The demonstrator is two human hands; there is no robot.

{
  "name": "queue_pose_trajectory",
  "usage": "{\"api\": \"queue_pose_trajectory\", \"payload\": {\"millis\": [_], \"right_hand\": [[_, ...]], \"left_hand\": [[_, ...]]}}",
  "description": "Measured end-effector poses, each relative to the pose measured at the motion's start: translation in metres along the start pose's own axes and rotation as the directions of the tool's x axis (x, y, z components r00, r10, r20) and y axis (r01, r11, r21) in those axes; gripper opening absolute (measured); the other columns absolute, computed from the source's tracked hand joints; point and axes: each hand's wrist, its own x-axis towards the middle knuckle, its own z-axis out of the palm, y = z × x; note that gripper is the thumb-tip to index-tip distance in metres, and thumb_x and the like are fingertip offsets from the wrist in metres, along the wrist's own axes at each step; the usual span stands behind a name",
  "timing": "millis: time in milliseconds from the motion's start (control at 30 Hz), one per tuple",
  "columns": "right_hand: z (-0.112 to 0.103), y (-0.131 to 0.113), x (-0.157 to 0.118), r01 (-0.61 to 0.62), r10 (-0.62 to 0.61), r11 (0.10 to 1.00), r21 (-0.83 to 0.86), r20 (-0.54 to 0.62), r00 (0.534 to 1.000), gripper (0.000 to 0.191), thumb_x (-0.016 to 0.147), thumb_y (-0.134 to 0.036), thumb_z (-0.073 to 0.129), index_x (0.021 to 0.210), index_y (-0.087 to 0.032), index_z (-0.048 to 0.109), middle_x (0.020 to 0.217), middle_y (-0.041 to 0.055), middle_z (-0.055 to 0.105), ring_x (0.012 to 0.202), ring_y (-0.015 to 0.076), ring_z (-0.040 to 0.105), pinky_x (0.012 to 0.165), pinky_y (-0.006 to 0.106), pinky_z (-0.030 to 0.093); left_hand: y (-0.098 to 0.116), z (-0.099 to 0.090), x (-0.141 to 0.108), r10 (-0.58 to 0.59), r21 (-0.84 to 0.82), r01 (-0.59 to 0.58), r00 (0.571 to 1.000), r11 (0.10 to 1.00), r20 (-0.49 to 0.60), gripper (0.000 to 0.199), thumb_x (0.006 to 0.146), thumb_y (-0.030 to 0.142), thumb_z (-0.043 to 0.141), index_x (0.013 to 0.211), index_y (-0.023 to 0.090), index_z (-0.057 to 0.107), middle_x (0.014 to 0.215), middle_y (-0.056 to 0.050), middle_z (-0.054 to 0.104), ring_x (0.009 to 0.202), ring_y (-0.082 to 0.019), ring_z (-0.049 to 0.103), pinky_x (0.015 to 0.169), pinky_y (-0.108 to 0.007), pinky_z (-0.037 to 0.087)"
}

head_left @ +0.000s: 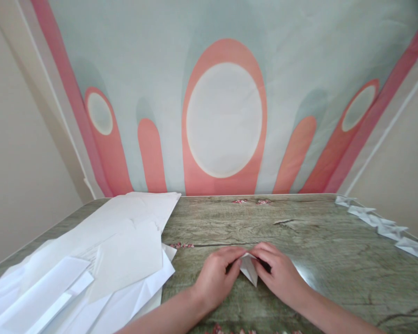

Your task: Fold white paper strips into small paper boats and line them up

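Between both hands, near the front middle of the table, is a small folded white paper (249,269) with a point directed down toward the front edge. My left hand (220,273) pinches its upper left side between thumb and fingers. On the opposite side, my right hand (277,271) pinches the upper right part, the fingertips of the two hands nearly meeting at the top. The fingers cover the paper's upper edges.
A spread pile of white paper sheets (125,260), some folded, covers the left of the wood-patterned table (223,222). Several small folded white paper pieces (390,229) line the right edge. A patterned backdrop (225,185) stands behind the table.
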Motion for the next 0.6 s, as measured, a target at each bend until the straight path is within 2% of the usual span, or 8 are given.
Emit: {"api": "queue_pose_trajectory", "payload": {"millis": [233, 433, 600], "right_hand": [[-0.005, 0.004, 0.0, 0.017, -0.014, 0.998, -0.052, 0.06, 0.998, 0.024, 0.079, -0.008, 0.047, 0.086, -0.022, 0.066, 0.085, 0.003, 0.058, 0.083, 0.0178, 0.054, 0.074, 0.031, 0.043], [-0.02, 0.002, 0.003, 0.124, -0.111, 0.991, -0.056, 0.199, 0.974, 0.029, 0.078, -0.006, 0.046, 0.096, -0.022, 0.063, 0.096, 0.0045, 0.057, 0.091, 0.0191, 0.052, 0.08, 0.033, 0.042], [-0.03, 0.001, 0.006, 0.213, -0.189, 0.975, -0.065, 0.263, 0.946, 0.034, 0.077, -0.006, 0.046, 0.102, -0.023, 0.062, 0.098, 0.0057, 0.058, 0.093, 0.02, 0.052, 0.081, 0.035, 0.043]], "left_hand": [[0.0, 0.001, -0.005, 0.035, 0.187, -0.048, 0.997, 0.981, 0.073, 0.035, 0.083, 0.016, 0.049, 0.114, 0.029, 0.06, 0.113, -0.001, 0.063, 0.105, -0.019, 0.056, 0.095, -0.032, 0.041], [0.003, -0.004, -0.007, 0.09, 0.267, -0.12, 0.989, 0.956, 0.12, 0.033, 0.083, 0.016, 0.052, 0.114, 0.026, 0.059, 0.113, -0.002, 0.063, 0.108, -0.02, 0.054, 0.101, -0.035, 0.035], [0.005, -0.008, -0.007, 0.101, 0.297, -0.149, 0.98, 0.943, 0.171, 0.034, 0.083, 0.018, 0.053, 0.115, 0.025, 0.058, 0.113, -0.004, 0.063, 0.111, -0.023, 0.052, 0.101, -0.04, 0.034]]}}
